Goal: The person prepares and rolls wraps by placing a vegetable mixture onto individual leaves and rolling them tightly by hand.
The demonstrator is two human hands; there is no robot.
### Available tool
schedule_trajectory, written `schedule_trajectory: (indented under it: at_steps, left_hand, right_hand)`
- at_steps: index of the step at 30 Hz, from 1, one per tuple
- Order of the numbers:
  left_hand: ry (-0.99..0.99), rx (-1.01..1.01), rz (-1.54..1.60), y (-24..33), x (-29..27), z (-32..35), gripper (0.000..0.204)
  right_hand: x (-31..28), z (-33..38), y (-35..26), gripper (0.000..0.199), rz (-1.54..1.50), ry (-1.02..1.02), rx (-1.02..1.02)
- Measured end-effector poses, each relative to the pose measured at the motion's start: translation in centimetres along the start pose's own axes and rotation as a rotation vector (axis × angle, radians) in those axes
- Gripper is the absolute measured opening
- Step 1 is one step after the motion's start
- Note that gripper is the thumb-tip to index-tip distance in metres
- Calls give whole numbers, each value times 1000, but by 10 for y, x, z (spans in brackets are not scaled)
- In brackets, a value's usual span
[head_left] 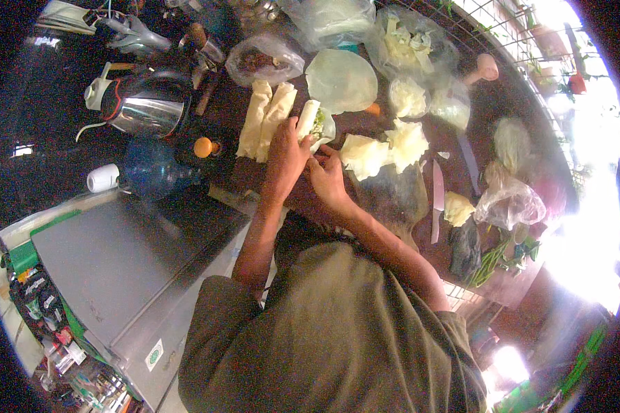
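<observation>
A pale wrapper with chopped green filling point(318, 124) is partly rolled between my hands. My left hand point(288, 155) closes over the left side of this half-rolled wrapper point(308, 115). At its near end, the bent fingers of my right hand point(328, 180) pinch the wrapper's edge; the fingertips are partly hidden. Just left lie two long pale rolls, an outer roll point(253, 120) and an inner roll point(277, 118), side by side. Beyond my hands a round, translucent sheet point(341, 81) lies flat. Crumpled pale-yellow sheets point(365, 155) sit right of my right hand.
A plastic bag with brown contents point(265, 60) stands behind the rolls. Left are a steel kettle point(151, 110), a blue bottle point(160, 168) and a white cup point(103, 177). A knife point(437, 199) lies right, near a clear bag point(510, 203) and green stalks point(490, 263).
</observation>
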State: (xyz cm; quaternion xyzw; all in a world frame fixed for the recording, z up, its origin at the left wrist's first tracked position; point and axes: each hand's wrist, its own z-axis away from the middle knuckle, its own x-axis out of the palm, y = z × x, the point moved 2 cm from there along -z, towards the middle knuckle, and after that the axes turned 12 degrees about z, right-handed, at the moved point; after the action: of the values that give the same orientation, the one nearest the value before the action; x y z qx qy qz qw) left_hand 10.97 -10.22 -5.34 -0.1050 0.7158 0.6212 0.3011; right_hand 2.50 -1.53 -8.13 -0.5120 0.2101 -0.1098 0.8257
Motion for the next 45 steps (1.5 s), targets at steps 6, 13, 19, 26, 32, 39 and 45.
schedule_trajectory:
  at_steps: [6, 13, 19, 26, 32, 39, 45]
  left_hand:
    - [-120, -231, 181, -19, -5, 8, 42]
    - [-9, -277, 316, 3, -30, 36, 41]
    - [7, -490, 516, -5, -32, 51, 42]
    - [12, -619, 988, -14, -30, 68, 47]
    - [15, -498, 977, 23, -42, 67, 44]
    - [-184, -315, 1029, 74, -43, 66, 35]
    - [-543, -279, 1011, 125, 0, 72, 36]
  right_hand:
    - [-15, 7, -24, 43, 112, -138, 37]
    - [-22, 24, -39, 40, 173, -197, 76]
    - [-22, 20, -6, 48, 45, -230, -35]
    - [-28, 28, -23, 43, 81, -291, -23]
    - [-41, 41, -44, 34, 215, -210, -225]
    - [-98, 90, -90, 21, 108, -230, -116]
    - [-158, 130, -81, 18, 27, -10, -88]
